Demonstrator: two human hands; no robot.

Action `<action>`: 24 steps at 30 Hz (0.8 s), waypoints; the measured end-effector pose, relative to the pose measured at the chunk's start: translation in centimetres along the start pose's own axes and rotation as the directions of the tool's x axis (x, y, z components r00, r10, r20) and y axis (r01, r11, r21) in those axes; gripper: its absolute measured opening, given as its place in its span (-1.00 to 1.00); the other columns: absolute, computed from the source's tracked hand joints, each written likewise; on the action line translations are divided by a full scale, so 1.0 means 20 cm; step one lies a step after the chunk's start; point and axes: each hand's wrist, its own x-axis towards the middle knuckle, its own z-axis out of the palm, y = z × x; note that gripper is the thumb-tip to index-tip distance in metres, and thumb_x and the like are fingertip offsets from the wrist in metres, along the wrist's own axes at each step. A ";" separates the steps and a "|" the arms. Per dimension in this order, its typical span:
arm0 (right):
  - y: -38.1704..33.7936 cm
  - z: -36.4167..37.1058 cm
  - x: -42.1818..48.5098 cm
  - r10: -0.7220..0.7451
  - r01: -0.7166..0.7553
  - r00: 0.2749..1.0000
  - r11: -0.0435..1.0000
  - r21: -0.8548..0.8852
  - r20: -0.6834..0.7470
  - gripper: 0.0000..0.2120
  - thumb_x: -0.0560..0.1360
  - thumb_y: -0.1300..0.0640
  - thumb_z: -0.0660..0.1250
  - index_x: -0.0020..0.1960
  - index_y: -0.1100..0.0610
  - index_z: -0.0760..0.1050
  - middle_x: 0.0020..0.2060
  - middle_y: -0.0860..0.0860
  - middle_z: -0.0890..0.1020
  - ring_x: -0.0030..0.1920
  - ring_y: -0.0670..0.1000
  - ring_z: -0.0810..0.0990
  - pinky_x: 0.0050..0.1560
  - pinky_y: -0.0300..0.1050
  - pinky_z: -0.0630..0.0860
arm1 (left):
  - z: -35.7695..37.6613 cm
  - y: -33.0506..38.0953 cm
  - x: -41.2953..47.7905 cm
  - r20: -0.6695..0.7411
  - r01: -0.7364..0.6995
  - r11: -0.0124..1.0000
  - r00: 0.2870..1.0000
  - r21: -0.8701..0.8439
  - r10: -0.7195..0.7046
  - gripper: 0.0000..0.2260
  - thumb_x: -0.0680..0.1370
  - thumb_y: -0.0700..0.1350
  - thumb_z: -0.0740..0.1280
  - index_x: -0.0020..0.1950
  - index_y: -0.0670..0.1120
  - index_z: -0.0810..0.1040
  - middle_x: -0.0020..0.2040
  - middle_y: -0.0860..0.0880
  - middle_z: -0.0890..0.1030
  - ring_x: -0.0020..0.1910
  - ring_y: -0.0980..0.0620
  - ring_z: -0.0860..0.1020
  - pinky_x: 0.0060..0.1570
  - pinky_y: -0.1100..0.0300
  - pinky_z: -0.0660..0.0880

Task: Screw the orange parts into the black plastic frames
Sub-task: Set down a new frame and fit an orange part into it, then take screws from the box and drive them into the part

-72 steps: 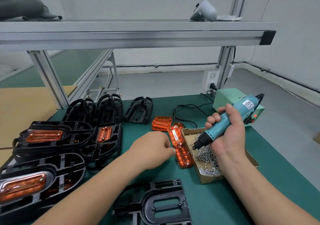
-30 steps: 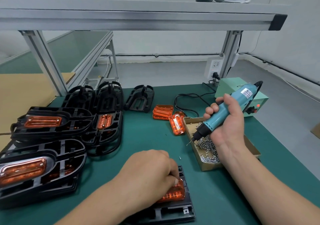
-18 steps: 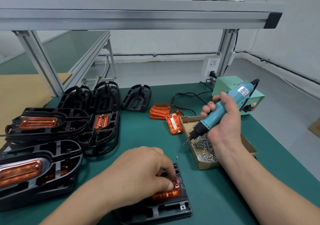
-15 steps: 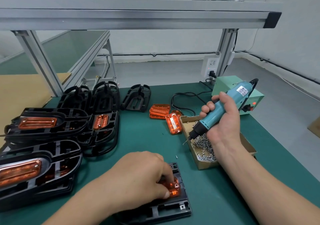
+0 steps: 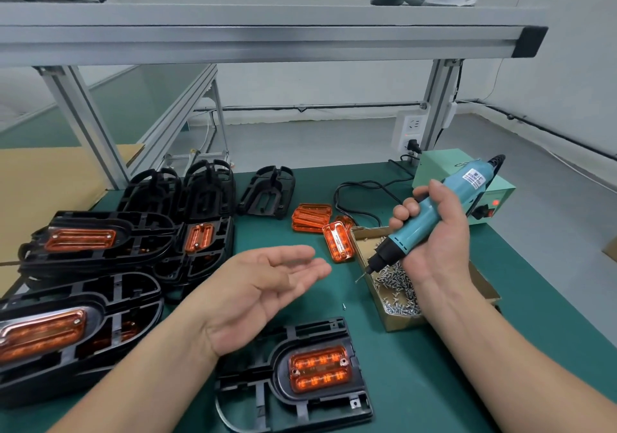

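A black plastic frame lies at the near edge of the green mat with an orange part seated in its recess. My left hand hovers above and behind it, palm up, fingers straight, holding nothing. My right hand grips a teal electric screwdriver, its tip pointing down-left over the cardboard box of screws. A single orange part leans on the box's left side, and a stack of orange parts lies behind it.
Black frames with orange parts fitted are piled at the left, empty frames behind them. A teal power unit with black cable stands at the back right. One loose screw lies on the mat. An aluminium shelf spans overhead.
My left hand fetched an orange part, pressed it into the near frame, then lifted off and opened palm up. The right hand kept gripping the screwdriver over the screw box.
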 end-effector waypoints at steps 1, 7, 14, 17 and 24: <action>0.00 0.00 0.00 0.002 -0.002 1.000 1.000 0.001 0.002 -0.82 0.59 0.03 0.43 -0.11 0.10 0.55 -0.32 0.00 0.48 -0.33 -0.02 0.51 -0.30 -0.16 0.53 | -0.01 0.00 0.01 0.002 -0.009 1.000 1.000 -0.016 0.009 -0.55 0.48 -0.58 0.23 0.35 -0.42 0.53 0.30 -0.43 0.60 0.34 -0.33 0.61 0.25 0.04 0.61; -0.01 0.01 -0.02 0.003 -0.003 1.000 1.000 0.012 0.008 -0.83 0.59 0.03 0.43 -0.10 0.11 0.55 -0.32 0.00 0.48 -0.32 -0.02 0.52 -0.29 -0.15 0.54 | -0.02 -0.02 0.03 -0.066 -0.069 0.997 0.996 -0.027 0.067 -0.66 0.57 -0.51 0.29 0.36 -0.39 0.50 0.28 -0.40 0.63 0.31 -0.28 0.64 0.11 0.12 0.66; -0.01 0.02 -0.04 -0.004 0.002 0.999 0.999 0.044 0.036 -0.83 0.61 0.04 0.41 -0.09 0.12 0.54 -0.31 0.01 0.46 -0.31 -0.01 0.51 -0.29 -0.16 0.53 | 0.03 -0.02 0.00 -0.126 -0.056 0.940 0.987 0.337 0.103 -0.75 0.49 -0.09 0.53 0.13 -0.15 0.71 0.09 -0.27 0.74 -0.01 -0.13 0.76 -0.23 0.21 0.67; -0.01 0.04 -0.05 -0.005 0.000 0.998 0.998 0.069 0.070 -0.81 0.62 0.03 0.41 -0.10 0.12 0.56 -0.31 0.00 0.45 -0.30 -0.02 0.50 -0.28 -0.16 0.53 | 0.04 -0.03 -0.01 -0.108 -0.059 0.873 0.986 0.484 0.126 -0.83 0.52 0.01 0.52 -0.01 -0.07 0.75 -0.05 -0.21 0.74 -0.23 -0.03 0.71 -0.33 0.21 0.61; 0.02 0.05 -0.07 -0.039 0.030 0.984 0.998 0.054 0.175 -0.79 0.64 -0.02 0.44 0.01 0.14 0.58 -0.27 0.01 0.50 -0.24 -0.01 0.57 -0.17 -0.12 0.60 | 0.05 -0.05 -0.01 -0.065 -0.092 0.791 0.984 0.604 0.164 -0.90 0.62 -0.10 0.49 -0.09 -0.06 0.71 -0.19 -0.09 0.66 -0.29 0.03 0.59 -0.37 0.23 0.51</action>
